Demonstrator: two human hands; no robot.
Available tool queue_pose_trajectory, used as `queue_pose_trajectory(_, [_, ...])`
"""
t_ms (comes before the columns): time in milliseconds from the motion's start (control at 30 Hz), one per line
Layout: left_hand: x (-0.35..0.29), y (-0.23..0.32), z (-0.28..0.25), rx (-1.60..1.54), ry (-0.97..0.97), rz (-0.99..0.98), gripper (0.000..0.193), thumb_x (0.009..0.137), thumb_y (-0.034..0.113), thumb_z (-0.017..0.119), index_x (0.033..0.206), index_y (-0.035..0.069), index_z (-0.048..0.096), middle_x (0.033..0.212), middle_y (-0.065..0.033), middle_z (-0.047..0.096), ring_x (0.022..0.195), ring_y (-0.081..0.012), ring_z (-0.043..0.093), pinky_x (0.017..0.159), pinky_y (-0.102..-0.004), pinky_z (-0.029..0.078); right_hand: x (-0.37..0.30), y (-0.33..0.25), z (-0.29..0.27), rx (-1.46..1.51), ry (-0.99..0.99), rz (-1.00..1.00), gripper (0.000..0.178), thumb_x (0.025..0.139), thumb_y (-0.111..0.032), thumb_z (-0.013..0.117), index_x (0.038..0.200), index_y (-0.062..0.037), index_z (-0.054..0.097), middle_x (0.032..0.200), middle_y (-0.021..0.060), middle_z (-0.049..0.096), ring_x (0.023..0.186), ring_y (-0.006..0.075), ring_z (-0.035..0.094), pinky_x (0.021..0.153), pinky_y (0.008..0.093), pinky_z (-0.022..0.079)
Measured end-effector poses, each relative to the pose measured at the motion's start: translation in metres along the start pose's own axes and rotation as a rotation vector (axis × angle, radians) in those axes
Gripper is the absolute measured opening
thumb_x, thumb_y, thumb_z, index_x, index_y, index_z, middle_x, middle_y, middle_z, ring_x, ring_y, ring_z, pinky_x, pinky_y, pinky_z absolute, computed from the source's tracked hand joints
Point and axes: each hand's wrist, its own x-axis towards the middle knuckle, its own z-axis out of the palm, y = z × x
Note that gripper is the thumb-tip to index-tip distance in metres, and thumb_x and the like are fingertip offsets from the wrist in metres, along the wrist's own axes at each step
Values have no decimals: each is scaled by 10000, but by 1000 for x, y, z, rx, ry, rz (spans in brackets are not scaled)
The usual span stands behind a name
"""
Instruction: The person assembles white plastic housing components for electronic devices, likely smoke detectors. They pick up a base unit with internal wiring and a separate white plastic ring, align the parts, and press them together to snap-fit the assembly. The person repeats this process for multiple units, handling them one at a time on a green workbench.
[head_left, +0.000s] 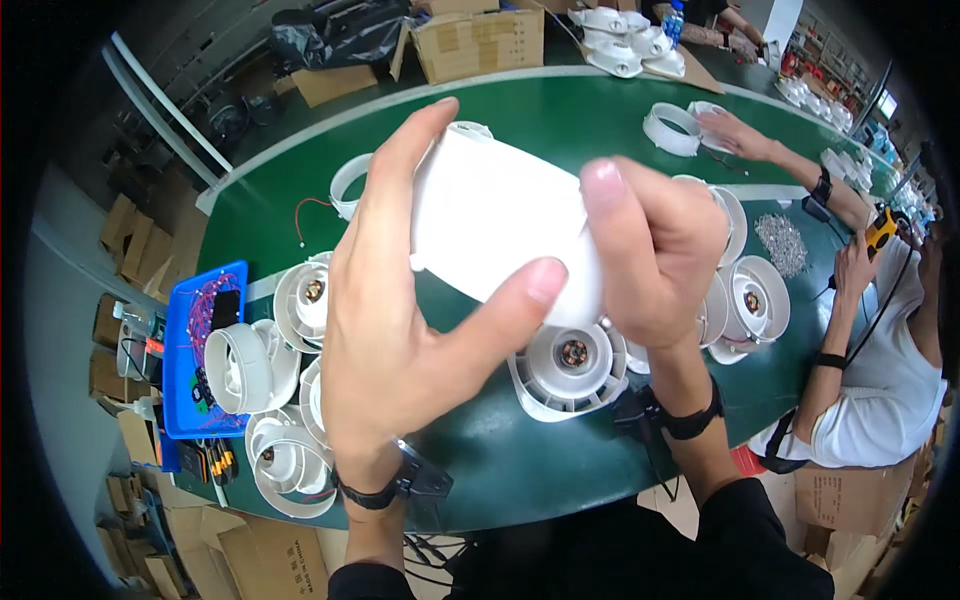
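A white plastic housing (pixel 500 215) with a smooth curved side is held up above the table between my hands. My left hand (pixel 390 330) grips its left side, with the thumb stretched across the lower front and the fingers behind the left edge. On the right side, my right hand (pixel 660 260) is closed against the housing, thumb pointing up; its fingertips are partly hidden. Below them, a round white fan housing (pixel 568 375) stands on the green table, a copper-wound motor core (pixel 574 353) showing in its centre.
Several white housings, including one round housing (pixel 240 368), stand at left beside a blue tray (pixel 180 400) of wires. More, such as another housing (pixel 752 300), stand at right near a pile of small screws (pixel 780 245). A co-worker (pixel 870 400) holds a yellow tool (pixel 881 232).
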Motion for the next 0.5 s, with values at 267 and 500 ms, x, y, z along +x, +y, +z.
queue_pose_trajectory(267, [1, 4, -8, 42, -50, 93, 865, 784, 348, 743, 1456, -56, 379, 1348, -217, 526, 1250, -283, 534, 1063, -380, 402, 0, 2, 0, 20, -41, -100, 317, 935, -90, 615, 637, 6, 566, 476, 56, 409, 386, 147, 392, 412, 299, 316])
queue_pose_trajectory(500, [1, 2, -10, 13, 25, 56, 429, 1022, 162, 465, 1403, -34, 476, 1261, -180, 620, 1146, -214, 600, 988, -306, 445, 1, 7, -1, 21, -40, -234, 311, 862, -27, 633, 569, -19, 530, 465, 51, 415, 366, 161, 406, 393, 312, 302])
